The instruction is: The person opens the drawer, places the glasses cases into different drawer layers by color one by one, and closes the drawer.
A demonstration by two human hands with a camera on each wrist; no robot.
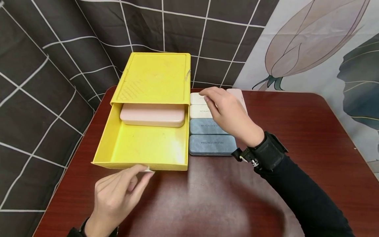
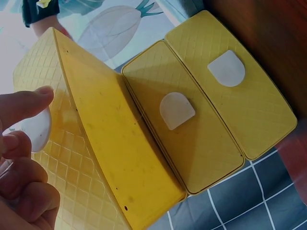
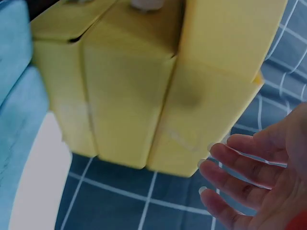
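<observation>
Clearly, the left hand (image 1: 116,194) has its fingers pinching a white knob (image 1: 148,170), with the pulled-out yellow drawer (image 1: 142,144) directly beyond them. Farther from those fingers, a pink case (image 1: 152,115) lies at the drawer's back, near the front edge of the yellow cabinet (image 1: 157,79). The right hand (image 1: 232,112) holds nothing, its fingers loosely bent and slightly apart; underneath and beside them are two white cases (image 1: 197,112), and nearer the person, two blue cases (image 1: 212,145) rest on the counter (image 1: 311,148).
</observation>
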